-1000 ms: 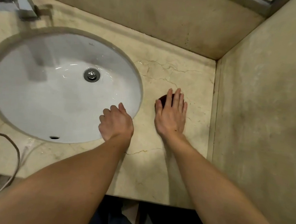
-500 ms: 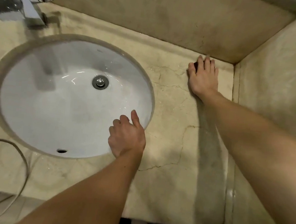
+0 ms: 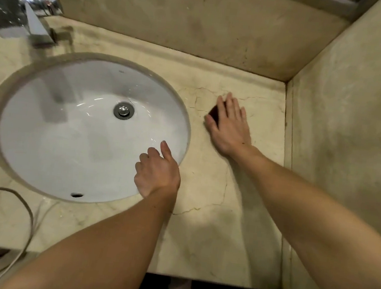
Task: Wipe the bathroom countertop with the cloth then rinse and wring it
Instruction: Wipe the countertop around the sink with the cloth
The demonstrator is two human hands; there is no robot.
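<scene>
My right hand (image 3: 230, 126) lies flat on the beige marble countertop (image 3: 210, 240), to the right of the basin, pressing down a small dark cloth (image 3: 215, 112). Only a dark corner of the cloth shows between the thumb and forefinger; the palm hides the remainder. My left hand (image 3: 157, 171) rests on the near right rim of the white oval sink (image 3: 68, 131), fingers curled and thumb pointing up, with nothing in it.
A chrome faucet (image 3: 26, 16) stands at the back left above the basin, with a metal drain (image 3: 124, 110) at its middle. A thin grey cord (image 3: 28, 212) loops over the counter's front left edge. Marble walls close the back and right sides.
My right hand has slid the cloth from the back corner of the counter toward me and to the left, nearer the basin. My left hand has stayed on the sink rim.
</scene>
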